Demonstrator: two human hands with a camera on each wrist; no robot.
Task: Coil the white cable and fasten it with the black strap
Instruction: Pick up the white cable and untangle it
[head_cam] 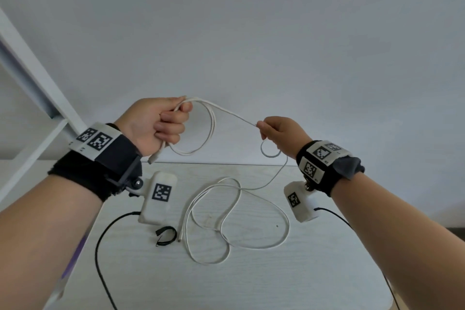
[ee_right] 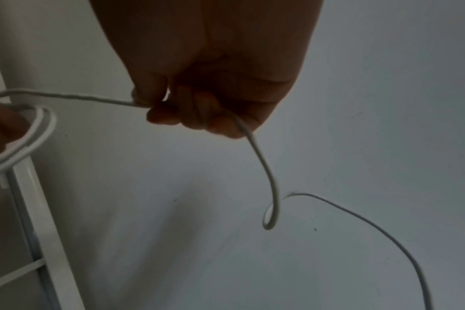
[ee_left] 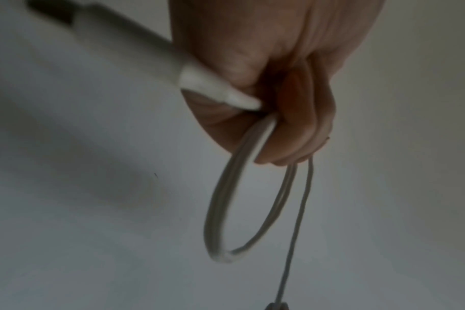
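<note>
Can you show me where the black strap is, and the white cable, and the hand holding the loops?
black strap (head_cam: 164, 235): head view, its curled band.
white cable (head_cam: 261, 246): head view, slack on the table.
left hand (head_cam: 153, 124): head view, its back.

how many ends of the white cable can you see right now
2. One connector end hangs just below the left hand, which grips the coiled loops. The other end lies on the table, right beside the black strap.

No legible text or labels.

Head view high; wrists close, perhaps upward.
</note>
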